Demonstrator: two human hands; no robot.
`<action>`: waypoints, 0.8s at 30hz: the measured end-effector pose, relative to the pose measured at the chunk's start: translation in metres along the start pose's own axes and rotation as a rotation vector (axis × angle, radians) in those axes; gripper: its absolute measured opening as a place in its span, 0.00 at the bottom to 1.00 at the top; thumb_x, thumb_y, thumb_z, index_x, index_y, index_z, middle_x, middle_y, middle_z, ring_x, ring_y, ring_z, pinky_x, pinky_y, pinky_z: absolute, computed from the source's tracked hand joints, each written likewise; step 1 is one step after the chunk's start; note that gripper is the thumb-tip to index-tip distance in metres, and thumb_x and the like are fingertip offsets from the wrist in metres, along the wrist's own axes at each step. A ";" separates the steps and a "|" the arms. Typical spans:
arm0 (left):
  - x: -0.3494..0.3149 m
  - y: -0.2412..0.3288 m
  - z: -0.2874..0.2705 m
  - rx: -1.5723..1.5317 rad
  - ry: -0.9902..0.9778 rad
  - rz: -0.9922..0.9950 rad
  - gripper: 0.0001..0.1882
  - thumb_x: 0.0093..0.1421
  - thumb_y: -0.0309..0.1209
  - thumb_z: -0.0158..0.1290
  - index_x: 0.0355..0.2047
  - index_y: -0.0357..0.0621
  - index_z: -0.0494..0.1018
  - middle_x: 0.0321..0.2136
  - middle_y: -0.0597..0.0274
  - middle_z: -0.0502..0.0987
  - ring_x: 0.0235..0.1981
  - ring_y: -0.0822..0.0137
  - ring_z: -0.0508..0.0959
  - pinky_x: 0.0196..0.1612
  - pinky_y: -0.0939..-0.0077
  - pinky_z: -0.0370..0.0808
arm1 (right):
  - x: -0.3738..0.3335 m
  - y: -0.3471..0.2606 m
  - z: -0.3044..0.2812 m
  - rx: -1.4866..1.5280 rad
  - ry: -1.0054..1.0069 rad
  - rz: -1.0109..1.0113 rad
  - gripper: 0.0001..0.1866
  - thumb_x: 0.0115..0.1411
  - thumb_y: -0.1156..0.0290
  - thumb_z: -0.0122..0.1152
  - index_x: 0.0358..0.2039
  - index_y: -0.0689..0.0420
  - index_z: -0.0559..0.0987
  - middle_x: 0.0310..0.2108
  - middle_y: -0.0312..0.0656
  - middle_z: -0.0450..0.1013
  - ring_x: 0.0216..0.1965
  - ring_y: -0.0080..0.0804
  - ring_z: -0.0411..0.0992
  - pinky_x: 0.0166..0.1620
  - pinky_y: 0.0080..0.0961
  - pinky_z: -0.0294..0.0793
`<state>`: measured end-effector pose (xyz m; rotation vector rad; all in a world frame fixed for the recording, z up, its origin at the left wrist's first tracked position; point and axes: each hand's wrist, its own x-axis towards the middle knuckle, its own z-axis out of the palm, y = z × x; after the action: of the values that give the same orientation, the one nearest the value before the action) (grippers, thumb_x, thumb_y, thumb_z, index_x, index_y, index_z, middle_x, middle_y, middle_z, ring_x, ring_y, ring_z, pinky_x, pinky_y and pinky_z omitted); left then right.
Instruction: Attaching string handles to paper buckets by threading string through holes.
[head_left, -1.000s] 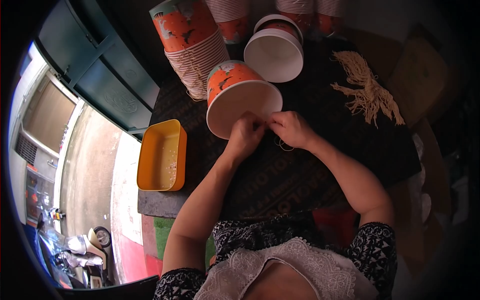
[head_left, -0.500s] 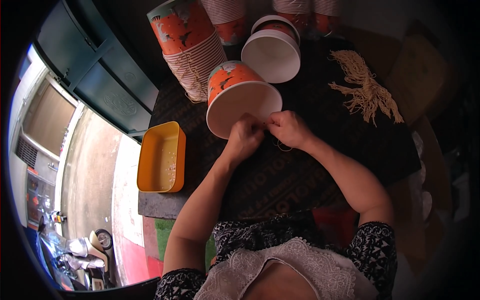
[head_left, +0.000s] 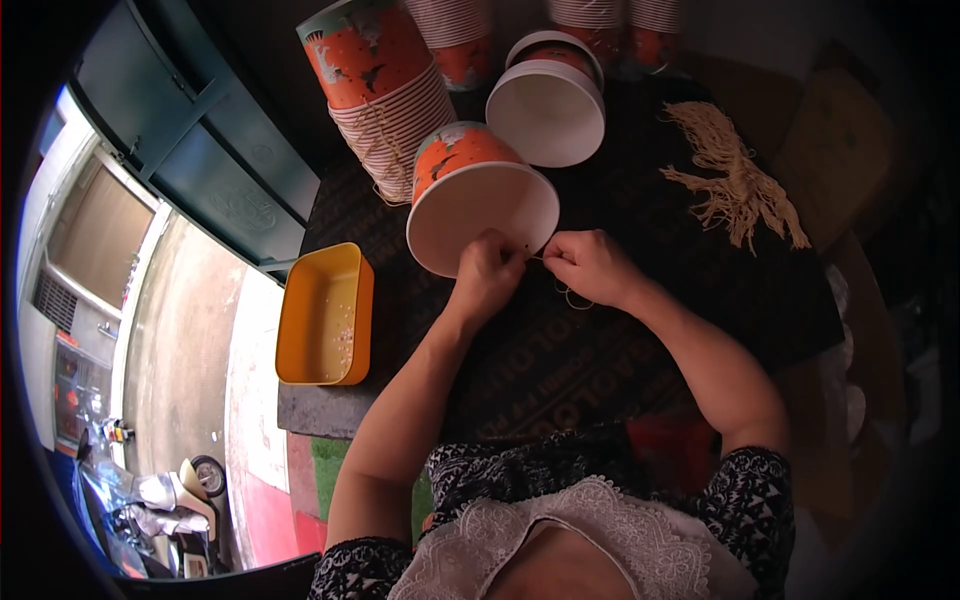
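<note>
Dark tabletop point(head_left: 560, 350) supports an orange bucket point(head_left: 450, 210) lying mouth toward the wearer point(head_left: 570, 465), likely for easy reach: left hand point(head_left: 487, 275) apparently pinching its rim (fingertips are shadowed), right hand point(head_left: 597, 268) tightly pinching thin cord point(head_left: 537, 258).

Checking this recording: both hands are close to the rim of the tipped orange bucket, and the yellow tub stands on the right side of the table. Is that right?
Not quite: the head view shows the yellow tub on the left side of the table. The left hand and right hand are indeed close to the rim of the tipped orange bucket.
</note>
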<state>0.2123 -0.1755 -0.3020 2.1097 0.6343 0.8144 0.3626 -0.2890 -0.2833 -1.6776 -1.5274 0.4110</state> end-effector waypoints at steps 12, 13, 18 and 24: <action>0.001 0.001 0.002 0.069 0.045 0.008 0.07 0.50 0.25 0.54 0.25 0.31 0.75 0.22 0.51 0.77 0.26 0.65 0.77 0.30 0.71 0.73 | -0.006 0.006 0.002 -0.218 -0.026 -0.115 0.08 0.54 0.74 0.52 0.32 0.57 0.80 0.27 0.47 0.77 0.29 0.45 0.77 0.34 0.37 0.76; 0.001 0.001 0.004 0.068 0.044 0.007 0.07 0.50 0.25 0.54 0.25 0.31 0.75 0.22 0.51 0.77 0.26 0.65 0.77 0.30 0.71 0.73 | -0.006 0.008 0.002 -0.230 -0.029 -0.124 0.08 0.54 0.75 0.52 0.32 0.57 0.80 0.26 0.47 0.77 0.29 0.45 0.77 0.33 0.37 0.76; 0.000 -0.003 0.009 0.109 0.153 0.090 0.05 0.49 0.22 0.53 0.20 0.32 0.71 0.22 0.45 0.74 0.25 0.51 0.77 0.29 0.63 0.72 | -0.006 0.006 0.000 -0.247 -0.064 -0.140 0.08 0.52 0.76 0.52 0.31 0.58 0.80 0.25 0.47 0.77 0.28 0.45 0.77 0.33 0.37 0.76; -0.001 0.001 0.013 0.161 0.203 0.138 0.06 0.48 0.22 0.54 0.18 0.32 0.69 0.19 0.45 0.72 0.23 0.48 0.75 0.27 0.59 0.71 | -0.005 0.013 -0.001 -0.240 -0.069 -0.199 0.08 0.51 0.76 0.52 0.30 0.58 0.80 0.25 0.47 0.77 0.27 0.45 0.77 0.33 0.36 0.76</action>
<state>0.2213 -0.1829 -0.3082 2.2526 0.6862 1.0973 0.3712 -0.2936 -0.2941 -1.6836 -1.8351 0.1878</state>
